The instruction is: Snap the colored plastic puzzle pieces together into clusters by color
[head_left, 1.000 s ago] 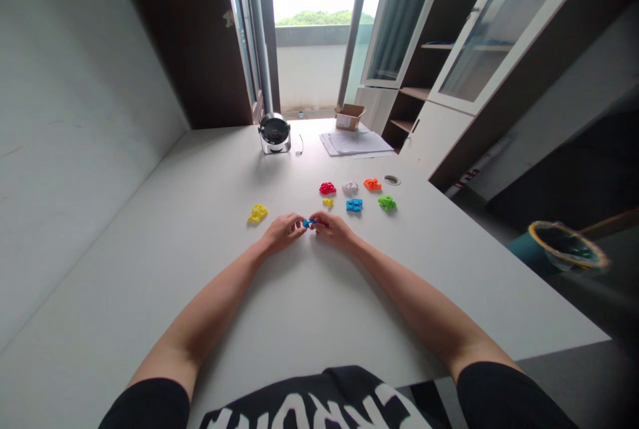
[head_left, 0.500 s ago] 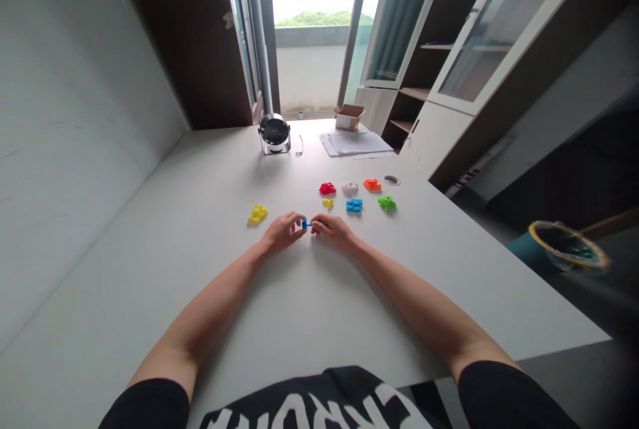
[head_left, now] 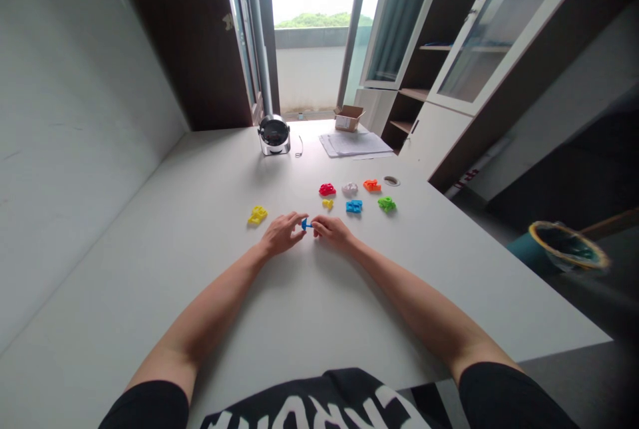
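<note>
A small blue plastic piece [head_left: 305,223] with a thin stem is held between my two hands, just above the table. The fingers of my left hand [head_left: 283,233] pinch its wider end. My right hand [head_left: 331,229] grips the stem from the other side, its fingertips covering the far end. Beyond my hands lie a small yellow piece [head_left: 327,203], a red cluster of pieces [head_left: 327,189], a white cluster [head_left: 350,188], a blue cluster [head_left: 354,206], an orange cluster [head_left: 372,185] and a green cluster [head_left: 386,203]. To the left is a yellow cluster [head_left: 257,215].
On the white table [head_left: 210,176] stand a round black lamp-like device [head_left: 274,134] and a small cardboard box [head_left: 348,118] behind papers [head_left: 357,143]. A ring-shaped table hole [head_left: 392,181] is at the right. A bin [head_left: 566,246] stands beyond the right edge.
The blue piece has tilted slightly between my fingers. Both hands stay in nearly the same place, and the clusters have not moved.
</note>
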The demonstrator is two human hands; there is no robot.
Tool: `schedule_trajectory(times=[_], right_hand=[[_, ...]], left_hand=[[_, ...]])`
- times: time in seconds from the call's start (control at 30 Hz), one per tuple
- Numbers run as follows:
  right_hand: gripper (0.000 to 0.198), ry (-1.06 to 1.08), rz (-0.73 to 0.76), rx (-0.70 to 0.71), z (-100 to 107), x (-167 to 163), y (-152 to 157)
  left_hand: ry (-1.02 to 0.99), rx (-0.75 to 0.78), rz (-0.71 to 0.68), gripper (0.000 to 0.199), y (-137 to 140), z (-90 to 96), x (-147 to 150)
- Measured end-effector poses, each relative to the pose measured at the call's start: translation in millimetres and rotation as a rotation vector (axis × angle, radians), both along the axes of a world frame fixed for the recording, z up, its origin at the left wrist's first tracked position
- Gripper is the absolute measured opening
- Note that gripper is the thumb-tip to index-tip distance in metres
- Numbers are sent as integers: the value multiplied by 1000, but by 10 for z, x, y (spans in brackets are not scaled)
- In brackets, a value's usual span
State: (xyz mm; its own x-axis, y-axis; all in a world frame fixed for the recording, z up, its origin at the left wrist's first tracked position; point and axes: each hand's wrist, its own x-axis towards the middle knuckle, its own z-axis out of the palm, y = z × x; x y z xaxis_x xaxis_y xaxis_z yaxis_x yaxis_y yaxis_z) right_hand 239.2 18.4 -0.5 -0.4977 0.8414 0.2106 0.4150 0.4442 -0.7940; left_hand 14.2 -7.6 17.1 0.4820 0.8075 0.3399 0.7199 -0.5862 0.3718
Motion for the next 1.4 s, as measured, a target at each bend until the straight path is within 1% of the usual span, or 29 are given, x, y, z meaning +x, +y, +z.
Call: schedule_trajectory(times=[0.13, 0.27, 0.43, 0.6, 0.7, 0.83, 1.07, 1.2, 1.4], right_hand=[[32, 12, 6, -10, 4, 7, 0], [27, 46, -2, 0, -10, 3, 2], [32, 32, -21, 137, -13, -22, -23], [25, 37, 15, 254, 8, -37, -55], [20, 11, 19, 290, 13, -30, -60], [19, -6, 21, 316, 10, -25, -59], [20, -62, 19, 337, 2, -14, -60], [23, -64, 32, 363, -4, -11, -62], [26, -109, 38, 385, 11, -2, -75]], left_hand=[[-28, -52, -10, 39, 7, -15, -10], [-66, -93, 23, 37, 28, -38, -31], [-89, -132, 62, 36, 43, -39, -31], [-76, -157, 34, 31, 38, -5, -13], [-76, -160, 8, 30, 41, 14, -11], [-90, -165, -40, 29, 51, 27, -18], [-110, -195, -91, 39, 84, 28, -41], [-130, -203, -85, 49, 102, 10, -48], [-165, -237, -55, 54, 109, -42, -56]])
